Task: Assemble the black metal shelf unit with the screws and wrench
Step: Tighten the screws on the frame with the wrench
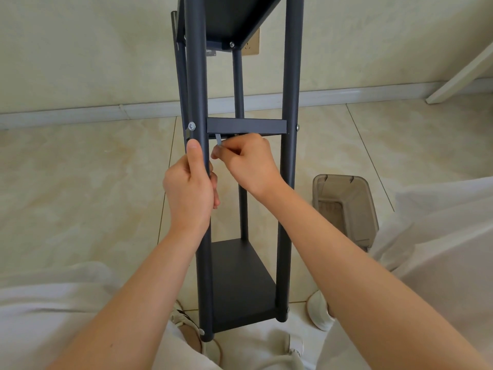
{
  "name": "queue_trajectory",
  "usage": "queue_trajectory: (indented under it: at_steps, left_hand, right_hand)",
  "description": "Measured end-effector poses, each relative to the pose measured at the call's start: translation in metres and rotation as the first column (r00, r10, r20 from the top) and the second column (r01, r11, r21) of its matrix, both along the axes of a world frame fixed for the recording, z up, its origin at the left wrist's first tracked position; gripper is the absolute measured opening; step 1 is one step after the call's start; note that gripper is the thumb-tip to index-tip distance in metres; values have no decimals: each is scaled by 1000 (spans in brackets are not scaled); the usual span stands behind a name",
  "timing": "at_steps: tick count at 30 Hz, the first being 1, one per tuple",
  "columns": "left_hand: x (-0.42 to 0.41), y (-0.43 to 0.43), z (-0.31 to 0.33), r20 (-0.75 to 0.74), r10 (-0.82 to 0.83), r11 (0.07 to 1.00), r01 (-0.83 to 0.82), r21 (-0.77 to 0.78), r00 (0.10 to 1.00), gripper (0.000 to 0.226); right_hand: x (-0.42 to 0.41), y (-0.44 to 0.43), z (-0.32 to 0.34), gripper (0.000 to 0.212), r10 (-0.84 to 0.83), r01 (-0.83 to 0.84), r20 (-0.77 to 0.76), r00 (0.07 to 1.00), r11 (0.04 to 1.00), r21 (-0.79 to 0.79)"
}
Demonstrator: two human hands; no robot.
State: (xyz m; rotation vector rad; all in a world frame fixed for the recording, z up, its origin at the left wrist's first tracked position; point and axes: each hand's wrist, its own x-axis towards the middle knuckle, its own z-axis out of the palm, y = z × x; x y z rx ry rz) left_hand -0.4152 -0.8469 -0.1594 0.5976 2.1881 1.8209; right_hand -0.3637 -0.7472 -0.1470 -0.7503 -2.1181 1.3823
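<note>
Pale tiled floor, cream wall; the black metal shelf unit stands upright between the person's legs. The left hand wraps the front left post, thumb just below a screw. The right hand, beside it, pinches a wrench whose long axis runs nearly upright from the fingertips to the underside of the middle shelf directly above. This hand is the nearer for turning there.

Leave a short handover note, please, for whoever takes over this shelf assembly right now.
Left hand grips the near left post below the middle shelf.
Right hand pinches the wrench under that shelf's front edge.
Done: top shelf and bottom shelf also sit between the posts; a screw shows in the left post.
Left: probably the fastening under the middle shelf; tightness cannot be judged.
</note>
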Motion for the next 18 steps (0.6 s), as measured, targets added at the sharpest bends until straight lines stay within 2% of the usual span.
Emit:
queue_trajectory:
  at_steps: [4,10,14,18]
  left_hand:
    - [0,0,0,10,10,1000,-10,5,1000,65]
    - [-1,-1,0,-8,7,1000,-7,16,1000,65]
    - [-3,-3,-1,-15,16,1000,-16,11,1000,66]
    - [-5,-4,-2,-22,20,1000,-20,-2,1000,67]
  right_hand:
    - [-2,0,1,28,-9,10,-14,1000,1000,19]
    - [-9,-4,-9,50,-8,11,-41,999,996,88]
    - [-16,-11,-20,49,-69,82,-129,989,992,97]
    - [-25,-16,-31,37,-112,155,-232,966,973,172]
